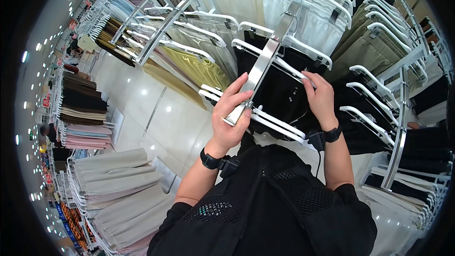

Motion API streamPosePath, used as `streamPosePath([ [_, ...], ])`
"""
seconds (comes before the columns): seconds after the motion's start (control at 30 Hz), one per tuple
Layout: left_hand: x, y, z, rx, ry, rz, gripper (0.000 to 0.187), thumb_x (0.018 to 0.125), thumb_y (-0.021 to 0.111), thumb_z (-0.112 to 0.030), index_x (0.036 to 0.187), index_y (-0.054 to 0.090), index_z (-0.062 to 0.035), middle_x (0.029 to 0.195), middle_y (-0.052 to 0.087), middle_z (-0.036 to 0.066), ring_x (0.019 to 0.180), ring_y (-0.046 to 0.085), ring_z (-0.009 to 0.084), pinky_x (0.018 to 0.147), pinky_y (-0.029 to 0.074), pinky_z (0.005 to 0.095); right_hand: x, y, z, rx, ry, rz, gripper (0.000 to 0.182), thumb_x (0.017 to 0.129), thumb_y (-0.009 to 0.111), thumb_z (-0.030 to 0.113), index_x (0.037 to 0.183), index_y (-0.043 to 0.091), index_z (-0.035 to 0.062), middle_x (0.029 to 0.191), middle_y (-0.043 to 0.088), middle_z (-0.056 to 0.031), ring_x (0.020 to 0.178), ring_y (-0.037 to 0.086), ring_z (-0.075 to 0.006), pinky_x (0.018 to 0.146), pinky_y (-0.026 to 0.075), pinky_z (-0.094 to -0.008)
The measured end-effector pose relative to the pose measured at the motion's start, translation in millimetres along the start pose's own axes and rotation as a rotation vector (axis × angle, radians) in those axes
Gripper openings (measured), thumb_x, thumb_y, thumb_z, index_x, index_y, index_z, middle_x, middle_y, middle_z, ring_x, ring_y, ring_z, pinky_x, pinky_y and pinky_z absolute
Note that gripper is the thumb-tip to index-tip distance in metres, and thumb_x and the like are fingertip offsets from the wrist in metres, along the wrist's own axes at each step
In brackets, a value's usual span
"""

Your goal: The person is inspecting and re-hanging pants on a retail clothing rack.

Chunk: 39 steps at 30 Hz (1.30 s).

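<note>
My left hand (230,118) is wrapped over the front end of a silver display rail (262,66), its thumb on one side and fingers on the other. Close by that hand, white hangers (279,124) hang at the rail's tip; what they carry is partly hidden. My right hand (320,96) is closed in a pinch on the end of a white clip hanger (275,59) further back on the same rail. Black trousers (279,87) with small shiny buttons or studs hang below it.
Yellow-green trousers (196,68) hang on a rail to the left, and white trousers (322,23) behind. Another rail (402,118) with white hangers and black garments stands close on my right. Beige trousers (118,175) hang at lower left, beyond a glossy tiled floor (142,97).
</note>
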State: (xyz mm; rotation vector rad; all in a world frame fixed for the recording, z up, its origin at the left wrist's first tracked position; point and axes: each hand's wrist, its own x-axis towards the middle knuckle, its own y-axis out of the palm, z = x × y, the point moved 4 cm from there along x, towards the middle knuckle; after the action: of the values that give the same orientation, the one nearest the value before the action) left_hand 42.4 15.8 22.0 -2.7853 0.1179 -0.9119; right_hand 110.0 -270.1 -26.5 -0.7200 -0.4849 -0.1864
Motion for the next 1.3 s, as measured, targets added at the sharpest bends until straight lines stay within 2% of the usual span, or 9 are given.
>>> streamPosePath([
  [0.27,-1,-1,2,-0.004,0.008,0.006,0.039,0.089,0.066,-0.006,0.128,0.071,-0.0015,0.156,0.055,0.028,0.143,0.055,0.0352,0.118,0.04,0.0437,13,0,-17,0.045,0.017,-0.005,0.022,0.101,0.072,0.021,0.115,0.077,0.005,0.096,0.073,-0.0145,0.083,0.07,-0.0368,0.075,0.055,-0.0398],
  [0.47,1,-1,3,-0.007,0.025,0.01,0.04,0.088,0.065,-0.006,0.127,0.071,-0.0015,0.156,0.055,0.028,0.142,0.056,0.036,0.118,0.04,0.0444,17,-2,-19,0.055,0.028,-0.008,0.025,0.098,0.075,0.02,0.116,0.076,0.0027,0.097,0.074,-0.0131,0.086,0.072,-0.0336,0.077,0.055,-0.0381],
  [0.57,1,-1,2,-0.002,0.026,0.013,0.04,0.088,0.065,-0.006,0.127,0.071,-0.0014,0.156,0.055,0.028,0.142,0.055,0.0365,0.119,0.04,0.0449,17,-4,-22,0.114,0.124,0.04,0.028,0.096,0.078,0.021,0.116,0.076,0.0018,0.101,0.075,-0.0123,0.091,0.074,-0.0317,0.082,0.056,-0.0373],
  [0.73,0,-1,3,-0.004,0.026,0.011,0.039,0.088,0.065,-0.005,0.127,0.071,-0.0016,0.156,0.055,0.028,0.143,0.055,0.0369,0.119,0.04,0.0452,11,-1,-30,0.06,0.037,0.017,0.032,0.095,0.08,0.023,0.117,0.075,0.0004,0.115,0.075,-0.0145,0.105,0.072,-0.0339,0.093,0.056,-0.0383],
  [0.83,0,-1,3,-0.009,0.029,0.012,0.039,0.088,0.064,-0.006,0.127,0.071,-0.0019,0.155,0.055,0.028,0.143,0.055,0.0369,0.119,0.04,0.0455,8,2,-36,0.084,0.044,0.002,0.031,0.096,0.079,0.023,0.117,0.075,0.0001,0.116,0.075,-0.0147,0.106,0.072,-0.0345,0.093,0.055,-0.0387],
  [1.17,1,0,3,0.009,0.03,0.0,0.038,0.088,0.065,-0.006,0.125,0.071,-0.002,0.155,0.056,0.028,0.143,0.056,0.0362,0.118,0.04,0.0444,6,8,-49,0.177,0.175,0.075,0.029,0.1,0.076,0.023,0.116,0.075,-0.0002,0.109,0.076,-0.0135,0.097,0.073,-0.0279,0.088,0.055,-0.0349],
  [1.3,0,0,4,0.015,0.018,-0.002,0.038,0.088,0.065,-0.007,0.125,0.071,-0.002,0.155,0.056,0.028,0.142,0.056,0.0354,0.117,0.041,0.0434,3,11,-52,0.199,0.231,0.074,0.03,0.1,0.077,0.026,0.116,0.075,0.0006,0.095,0.076,-0.0116,0.085,0.071,-0.0206,0.079,0.054,-0.0327],
])
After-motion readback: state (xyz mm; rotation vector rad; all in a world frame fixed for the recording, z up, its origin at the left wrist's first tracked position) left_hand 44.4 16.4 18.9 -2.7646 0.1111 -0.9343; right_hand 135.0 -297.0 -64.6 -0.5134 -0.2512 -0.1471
